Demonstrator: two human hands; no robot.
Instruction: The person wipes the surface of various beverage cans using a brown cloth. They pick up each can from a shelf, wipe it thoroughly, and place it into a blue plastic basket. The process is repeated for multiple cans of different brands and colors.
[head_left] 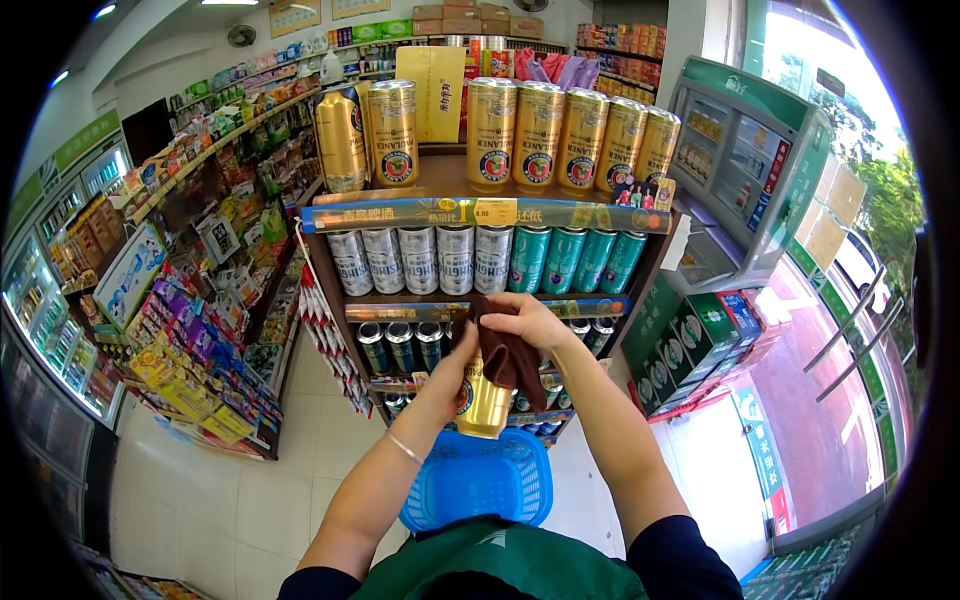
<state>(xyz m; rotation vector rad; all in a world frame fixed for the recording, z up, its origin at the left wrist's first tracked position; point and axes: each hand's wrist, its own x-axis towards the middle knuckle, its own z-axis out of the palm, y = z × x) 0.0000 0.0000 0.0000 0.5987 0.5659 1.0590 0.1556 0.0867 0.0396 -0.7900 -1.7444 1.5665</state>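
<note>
In front of the shelf, my left hand (462,362) is wrapped round the side of a gold beer can (483,408), held tilted. Over the can's upper part lies a dark brown cloth (513,362), which my right hand (528,322) grips between thumb and fingers; the cloth hides the can's top. A blue plastic basket (478,520) is below the can. On the top shelf stand more gold cans (492,135), with a gap between the left pair and the row on the right.
Silver cans (455,260) and green cans (567,262) fill the second shelf, with dark cans (400,345) below. A yellow box (430,95) stands behind the top cans. Stacked green cartons (690,345) and a glass-door fridge (745,165) are to the right, snack racks (200,340) to the left.
</note>
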